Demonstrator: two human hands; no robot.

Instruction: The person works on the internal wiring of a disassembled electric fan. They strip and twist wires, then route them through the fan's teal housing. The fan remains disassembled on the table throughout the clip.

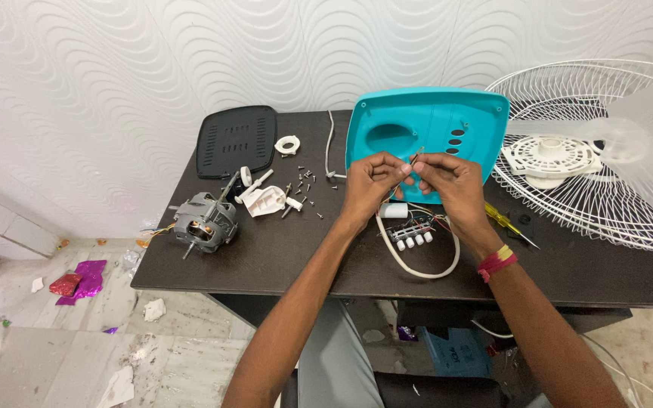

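My left hand [368, 183] and my right hand [451, 181] meet above the dark table [281, 257], in front of a turquoise fan housing [425, 128]. Both pinch a thin wire or small metal part [411, 163] between their fingertips. Below the hands lies a switch block with white buttons [411, 236], coloured wires and a looped white cable [417, 268]. A yellow-handled screwdriver [506, 223] lies just right of my right wrist.
A fan motor [204, 223] sits at the table's left edge, near white plastic parts [264, 198] and several loose screws [305, 185]. A black vented cover [236, 140] and white ring [288, 144] lie at the back. A white fan grille [606, 166] covers the right.
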